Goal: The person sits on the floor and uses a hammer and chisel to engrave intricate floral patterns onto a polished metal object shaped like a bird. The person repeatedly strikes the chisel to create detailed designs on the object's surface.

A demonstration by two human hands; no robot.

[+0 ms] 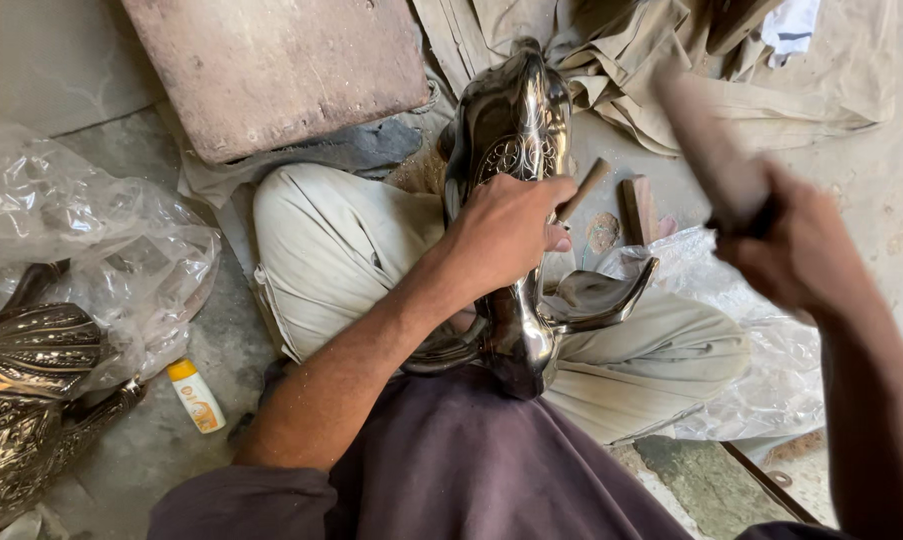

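A shiny dark metal animal figure (514, 140) with engraved patterns lies on my lap, between my crossed legs. My left hand (506, 228) rests on its side and pinches a short wooden-handled chisel (583, 189) against the metal. To the right, my right hand (793, 245) is shut on a wooden mallet (709, 145), which is raised and blurred by motion. The mallet's head hangs above and to the right of the chisel.
A worn reddish wooden board (276, 65) lies at the upper left. Crumpled clear plastic (91, 230) and another engraved metal piece (26, 390) sit at the left. A small yellow-and-white tube (195, 397) lies on the floor. Beige cloth (671, 70) is bunched at the upper right.
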